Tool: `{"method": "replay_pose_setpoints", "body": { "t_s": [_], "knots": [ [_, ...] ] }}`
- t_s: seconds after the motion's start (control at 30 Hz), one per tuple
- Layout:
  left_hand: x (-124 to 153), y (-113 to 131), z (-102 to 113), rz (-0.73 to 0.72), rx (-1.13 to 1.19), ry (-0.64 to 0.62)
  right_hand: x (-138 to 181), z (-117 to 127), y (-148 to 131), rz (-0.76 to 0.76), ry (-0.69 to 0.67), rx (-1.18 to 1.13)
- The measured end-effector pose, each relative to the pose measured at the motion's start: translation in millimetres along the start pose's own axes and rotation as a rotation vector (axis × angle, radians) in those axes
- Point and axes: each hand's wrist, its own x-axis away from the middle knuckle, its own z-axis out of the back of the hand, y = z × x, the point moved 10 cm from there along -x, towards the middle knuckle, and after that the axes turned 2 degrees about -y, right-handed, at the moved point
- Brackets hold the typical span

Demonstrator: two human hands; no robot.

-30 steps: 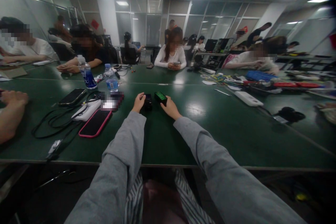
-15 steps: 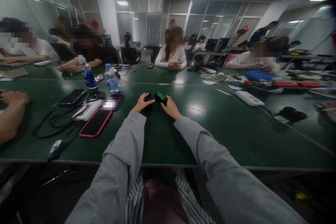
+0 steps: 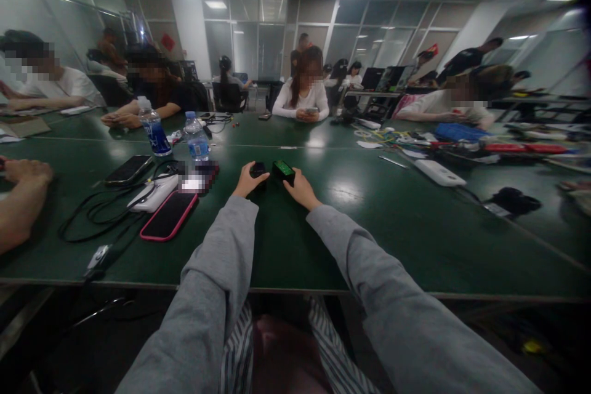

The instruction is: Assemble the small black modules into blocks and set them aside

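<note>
Both my arms in grey sleeves reach out over the dark green table point(image 3: 397, 228). My left hand point(image 3: 247, 181) has its fingers closed around a small black device point(image 3: 257, 168), lifted a little off the table. My right hand point(image 3: 298, 187) grips a black box with a green lit top point(image 3: 282, 170), which sits just right of the black device. The two objects almost touch.
Left of my hands lie a pink-edged phone point(image 3: 168, 215), a white power bank point(image 3: 151, 192), black cables point(image 3: 99, 212), another phone point(image 3: 127, 169) and two water bottles point(image 3: 152, 128). Another person's arm point(image 3: 21, 200) rests at far left. People sit opposite; tools and cables clutter the right side.
My left hand moved from beside the black device to closing over it and lifting it slightly. My right hand stayed on the green-topped box.
</note>
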Motion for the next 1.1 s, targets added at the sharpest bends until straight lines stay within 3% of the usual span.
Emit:
{"method": "replay_pose_setpoints", "body": {
  "t_s": [0.5, 0.67, 0.83, 1.1],
  "knots": [
    [-3, -14, -5, 0.091, 0.019, -0.048, 1, 5, 3, -0.06, -0.002, -0.051],
    [-3, -14, -4, 0.084, 0.029, -0.048, 4, 15, 6, -0.099, 0.063, -0.028],
    [-2, -14, -5, 0.102, 0.039, -0.057, 4, 21, 5, -0.067, 0.157, 0.07],
    [-6, -18, -7, 0.096, 0.05, -0.034, 5, 19, -4, 0.011, 0.154, 0.148]
  ]
}}
